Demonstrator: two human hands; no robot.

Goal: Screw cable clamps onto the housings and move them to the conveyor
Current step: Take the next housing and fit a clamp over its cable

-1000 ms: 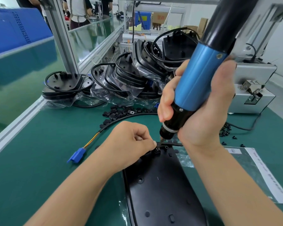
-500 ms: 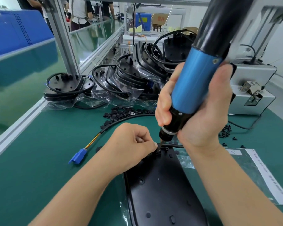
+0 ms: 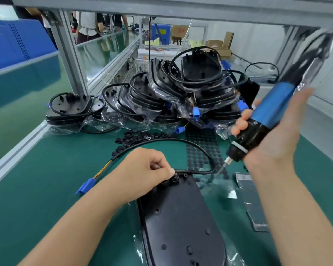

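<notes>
Left hand (image 3: 142, 169) curled, fingertips pinning clamp (image 3: 175, 178) and cable (image 3: 192, 172) on housing (image 3: 181, 217) at counter (image 3: 37, 189) front, likely to keep them seated. Right hand (image 3: 273, 139) loosely cradling driver (image 3: 265, 120) — tilted, bit off to the right, clear of the screw — fingers half open.

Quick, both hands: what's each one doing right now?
Left hand: fingers curled, pinching the cable at the clamp on the housing.
Right hand: holding the screwdriver, loosely.
</notes>
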